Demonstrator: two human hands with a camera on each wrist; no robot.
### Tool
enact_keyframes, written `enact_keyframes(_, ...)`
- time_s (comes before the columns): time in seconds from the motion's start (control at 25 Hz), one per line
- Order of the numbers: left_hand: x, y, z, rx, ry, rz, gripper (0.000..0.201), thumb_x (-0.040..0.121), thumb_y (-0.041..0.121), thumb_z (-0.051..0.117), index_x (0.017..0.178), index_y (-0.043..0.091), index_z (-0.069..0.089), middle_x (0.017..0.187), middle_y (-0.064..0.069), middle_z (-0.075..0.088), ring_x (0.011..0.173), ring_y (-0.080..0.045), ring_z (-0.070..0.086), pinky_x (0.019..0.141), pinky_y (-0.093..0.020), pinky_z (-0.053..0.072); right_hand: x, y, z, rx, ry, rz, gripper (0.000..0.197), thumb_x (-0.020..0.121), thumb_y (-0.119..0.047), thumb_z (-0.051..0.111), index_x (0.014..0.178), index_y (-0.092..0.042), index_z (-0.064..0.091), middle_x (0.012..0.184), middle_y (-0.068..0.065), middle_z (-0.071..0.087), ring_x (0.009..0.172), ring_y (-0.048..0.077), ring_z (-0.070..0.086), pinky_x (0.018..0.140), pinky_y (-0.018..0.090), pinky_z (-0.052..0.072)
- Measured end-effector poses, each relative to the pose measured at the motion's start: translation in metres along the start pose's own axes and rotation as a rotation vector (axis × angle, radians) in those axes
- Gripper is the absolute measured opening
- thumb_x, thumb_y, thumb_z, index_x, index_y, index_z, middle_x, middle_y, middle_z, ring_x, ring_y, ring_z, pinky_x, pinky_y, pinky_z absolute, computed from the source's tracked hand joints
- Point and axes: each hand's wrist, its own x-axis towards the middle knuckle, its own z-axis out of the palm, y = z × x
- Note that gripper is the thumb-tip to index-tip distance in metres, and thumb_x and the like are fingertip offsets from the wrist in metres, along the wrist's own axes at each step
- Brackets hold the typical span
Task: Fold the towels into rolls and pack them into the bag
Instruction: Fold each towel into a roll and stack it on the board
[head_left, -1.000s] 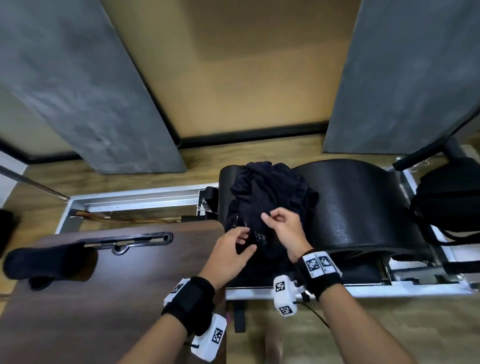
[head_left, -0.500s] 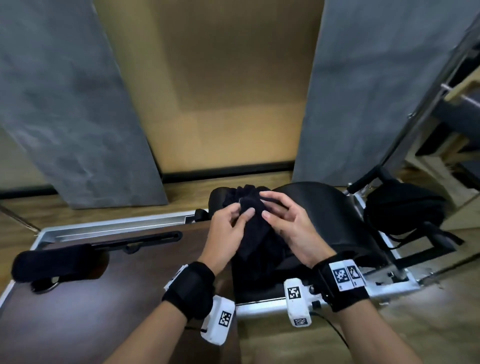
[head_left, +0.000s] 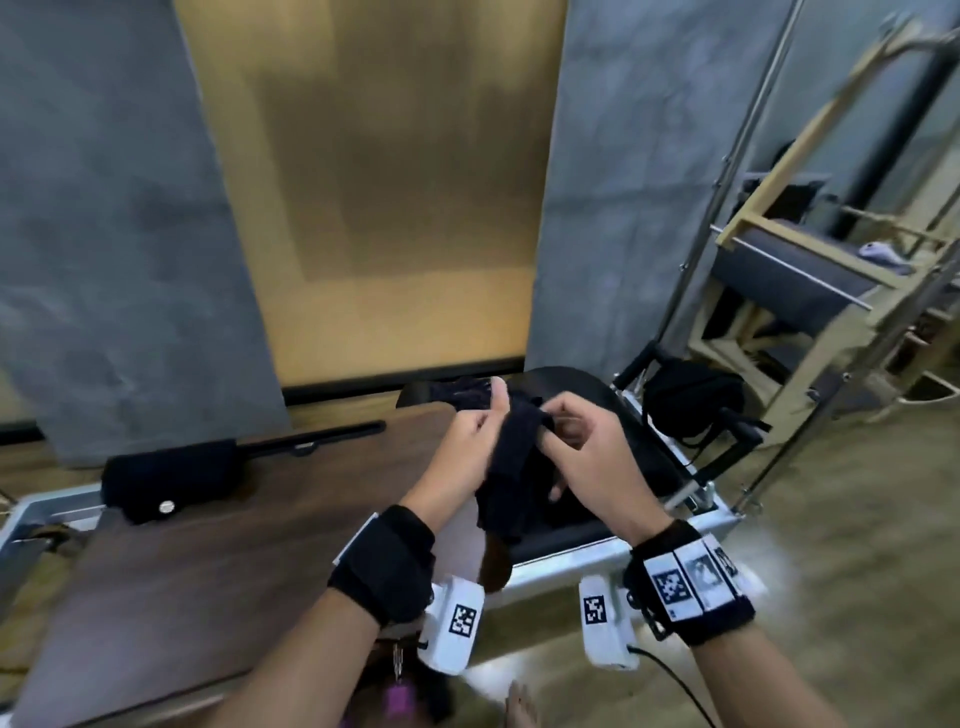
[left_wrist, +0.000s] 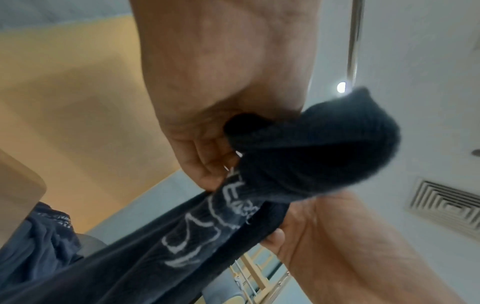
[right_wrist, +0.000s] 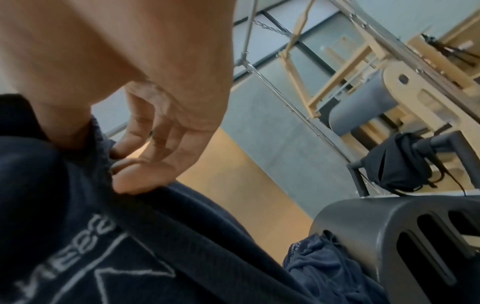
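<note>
Nearest to the person, both hands are raised in front of the chest with one dark towel (head_left: 511, 467) caught between them. The left hand (head_left: 470, 441) pinches the towel's upper edge, thumb up and fingers curled into the cloth; the left wrist view shows the cloth bunched into a knot-like wad at the fingers. The right hand (head_left: 587, 452) pinches the same edge just beside it, thumb and fingertips closed on a fold. The rest of the towel hangs down in a loose strip, its white printed lettering (left_wrist: 207, 232) showing, so it looks as though the person is hunting for a corner or edge to shake the cloth flat before any rolling begins.

Below the left forearm lies the dark wooden counter (head_left: 182, 561), and near its far left corner sits a finished dark roll (head_left: 171, 475), presumably set aside until packing.

Beyond the hands, a black curved barrel (head_left: 571, 389) stands beside the counter's far right corner, and a heap of unfolded dark towels (head_left: 462, 395) rests against it, within easy reach.

Farther right, a black bag (head_left: 693, 405) hangs from a metal frame bar, well apart from the roll; whether its mouth is open I cannot tell. Wooden apparatus (head_left: 810, 249) stands behind it.
</note>
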Motion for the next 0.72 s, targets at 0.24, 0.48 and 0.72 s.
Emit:
enact_keyframes(0.24, -0.093, -0.003, -0.047, 0.005, -0.104, 0.103, 0.046, 0.094, 0.040, 0.080, 0.123, 0.006, 0.069, 0.118, -0.019, 0.076, 0.111, -0.028, 0.075, 0.100, -0.045, 0.058, -0.039, -0.046, 0.042, -0.069, 0.046, -0.079, 0.022, 0.093, -0.040, 0.066, 0.102, -0.022, 0.073, 0.089, 0.007, 0.076, 0.077, 0.027, 0.076, 0.060, 0.049, 0.061)
enact_keyframes(0.48, -0.129, -0.008, -0.105, 0.008, 0.161, 0.188, 0.012, 0.097, 0.031, 0.077, 0.106, 0.023, 0.080, 0.104, 0.008, 0.082, 0.099, -0.008, 0.076, 0.078, -0.011, 0.054, -0.059, -0.063, 0.055, 0.162, 0.025, 0.057, 0.035, 0.092, -0.036, 0.077, 0.090, -0.001, 0.077, 0.095, 0.021, 0.077, 0.085, 0.021, 0.072, 0.077, 0.038, 0.055)
enact_keyframes(0.72, -0.162, -0.006, -0.119, 0.059, 0.201, 0.322, 0.006, 0.095, 0.022, 0.079, 0.099, 0.026, 0.082, 0.100, 0.006, 0.082, 0.097, -0.008, 0.076, 0.080, -0.016, 0.055, -0.084, -0.085, 0.084, 0.258, -0.168, 0.010, 0.014, 0.099, -0.019, 0.072, 0.108, -0.009, 0.077, 0.106, 0.021, 0.077, 0.097, 0.027, 0.074, 0.086, 0.037, 0.060)
